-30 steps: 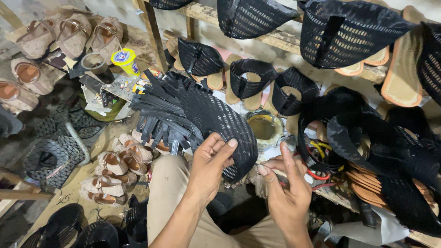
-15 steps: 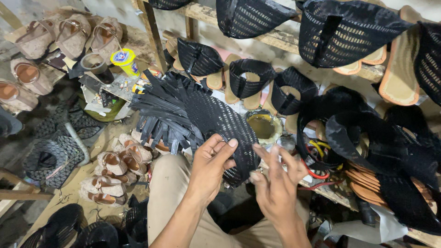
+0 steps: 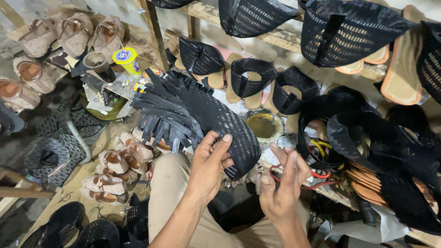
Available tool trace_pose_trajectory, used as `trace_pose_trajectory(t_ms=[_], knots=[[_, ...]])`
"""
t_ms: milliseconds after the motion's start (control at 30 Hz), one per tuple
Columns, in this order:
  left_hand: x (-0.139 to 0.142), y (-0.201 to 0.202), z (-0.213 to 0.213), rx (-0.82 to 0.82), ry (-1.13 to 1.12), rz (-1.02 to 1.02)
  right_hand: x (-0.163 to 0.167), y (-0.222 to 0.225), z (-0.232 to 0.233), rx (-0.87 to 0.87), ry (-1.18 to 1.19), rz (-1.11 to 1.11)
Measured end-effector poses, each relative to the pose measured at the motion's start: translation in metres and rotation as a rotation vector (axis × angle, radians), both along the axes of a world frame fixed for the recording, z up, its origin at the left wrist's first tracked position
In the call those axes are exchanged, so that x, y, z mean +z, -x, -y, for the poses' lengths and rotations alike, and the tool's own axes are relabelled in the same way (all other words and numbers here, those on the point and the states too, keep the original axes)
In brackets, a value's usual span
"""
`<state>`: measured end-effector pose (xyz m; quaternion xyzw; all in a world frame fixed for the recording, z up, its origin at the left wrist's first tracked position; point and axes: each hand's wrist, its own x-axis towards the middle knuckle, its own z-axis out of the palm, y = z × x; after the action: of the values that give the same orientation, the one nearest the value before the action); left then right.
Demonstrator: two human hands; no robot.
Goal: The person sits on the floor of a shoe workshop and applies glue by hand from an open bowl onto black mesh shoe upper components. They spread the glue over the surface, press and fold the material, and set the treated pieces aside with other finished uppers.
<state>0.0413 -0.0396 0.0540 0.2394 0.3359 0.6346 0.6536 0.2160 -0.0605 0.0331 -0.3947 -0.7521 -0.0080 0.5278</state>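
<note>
Gripping the fanned stack of black perforated sandal straps (image 3: pixel 206 119) over the lap, the left hand (image 3: pixel 209 167) pinches its lower edge between thumb and fingers. Just right of that stack, the right hand (image 3: pixel 282 183) has lifted closer, fingers loosely spread and holding nothing.

The left hand (image 3: pixel 209 167) grips a fanned stack of black perforated shoe uppers (image 3: pixel 202 115). The right hand (image 3: pixel 281 183) is raised beside it, fingers extended, near a glue tin (image 3: pixel 262 125).
</note>
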Motion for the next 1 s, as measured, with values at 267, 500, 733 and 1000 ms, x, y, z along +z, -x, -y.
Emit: trace_pose_trajectory(t_ms=[267, 500, 733, 1000], knots=[[0.004, -0.001, 0.002, 0.005, -0.005, 0.013, -0.011, -0.001, -0.002, -0.094, 0.013, 0.16], [-0.007, 0.0, -0.001, 0.051, 0.004, -0.048, -0.029, -0.01, -0.003, -0.117, -0.296, -0.204], [-0.008, -0.003, 0.002, 0.027, 0.034, -0.173, -0.011, -0.01, 0.011, -0.116, -0.019, -0.066], [-0.009, -0.006, 0.004, -0.027, -0.034, -0.162, 0.011, 0.004, -0.006, 0.005, -0.004, 0.156]])
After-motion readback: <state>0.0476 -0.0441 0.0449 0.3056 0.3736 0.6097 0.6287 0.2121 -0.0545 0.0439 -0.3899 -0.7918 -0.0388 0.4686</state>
